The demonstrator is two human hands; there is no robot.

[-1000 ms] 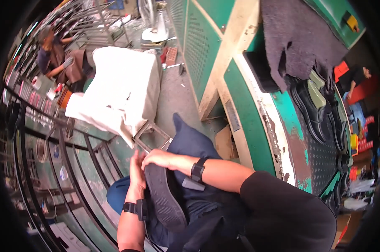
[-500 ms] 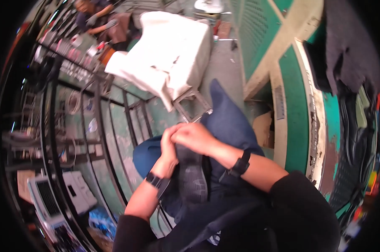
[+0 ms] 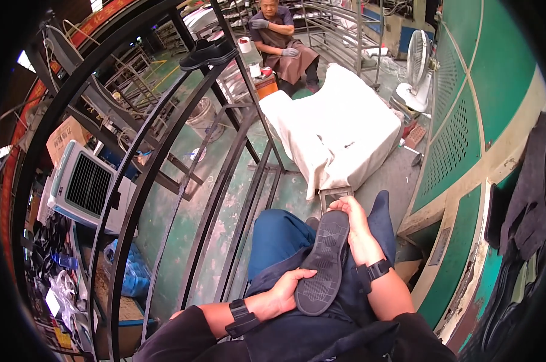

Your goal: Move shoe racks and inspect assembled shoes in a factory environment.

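A black shoe (image 3: 326, 262) lies over my lap with its patterned sole facing up. My left hand (image 3: 287, 291) grips it near its lower end, the thumb resting on the sole's edge and the other fingers hidden beneath. Along the shoe's right side and far end, my right hand (image 3: 356, 228) curves, its fingertips at the tip. Dark wrist straps circle both wrists. Under the shoe are my legs in blue trousers (image 3: 279, 238).
A black metal rack (image 3: 215, 208) stands at my left, with black shoes (image 3: 208, 55) on top. Ahead is a cloth-covered block (image 3: 357, 130), with a seated person (image 3: 282, 45) beyond. Green cabinets (image 3: 457, 127) line the right, near a fan (image 3: 416, 66).
My view has swung left and up. Both hands, clasped together over the shoe's far end before, are now apart: the left holds the near end, the right the far end.
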